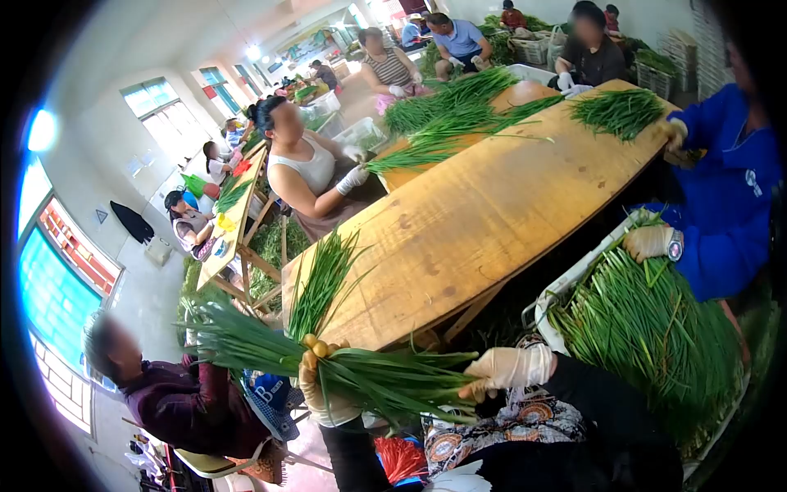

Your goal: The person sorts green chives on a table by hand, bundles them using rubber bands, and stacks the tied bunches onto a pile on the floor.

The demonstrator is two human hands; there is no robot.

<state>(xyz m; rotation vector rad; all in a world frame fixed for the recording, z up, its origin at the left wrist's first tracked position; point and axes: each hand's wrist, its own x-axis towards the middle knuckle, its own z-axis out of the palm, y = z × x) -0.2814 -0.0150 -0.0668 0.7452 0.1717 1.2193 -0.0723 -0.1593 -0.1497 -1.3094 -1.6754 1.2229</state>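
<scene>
A large bunch of garlic chives [393, 375] lies crosswise in front of my body, over the near end of the wooden table. My left hand [326, 385], in a pale glove with yellowed fingertips, is closed around the bunch near its middle. My right hand [510, 369], also gloved, has its fingers closed on the bunch's right end. The leaves spread out loosely to the left. Just behind the bunch, a smaller pile of chives [324, 283] rests on the table's near left corner.
The long wooden table [459, 230] stretches away from me. At right stands a white crate [566, 283] heaped with chives [648, 344], beside a person in blue [730, 189]. Another person [188, 394] sits at left. Red plastic strands [400, 457] hang below my hands.
</scene>
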